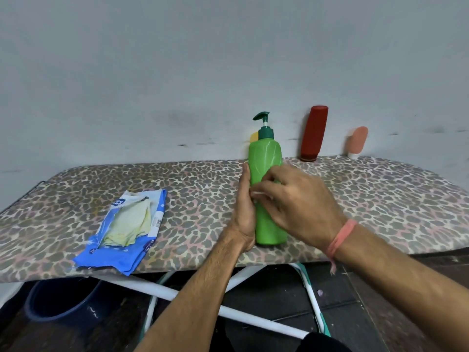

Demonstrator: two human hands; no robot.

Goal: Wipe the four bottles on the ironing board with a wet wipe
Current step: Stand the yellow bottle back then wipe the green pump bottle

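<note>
A green pump bottle stands upright near the front edge of the leopard-print ironing board. My left hand holds its left side, thumb straight up along it, fingers hidden behind the bottle. My right hand reaches across the bottle's front with curled fingers, pinching a small white wet wipe against it. A yellow bottle peeks out behind the green one. A red bottle and a small peach tube stand cap-down against the wall.
An opened blue wet-wipe pack lies on the board's left part. A grey wall runs right behind the board. Below the board are its white legs and a dark blue bucket.
</note>
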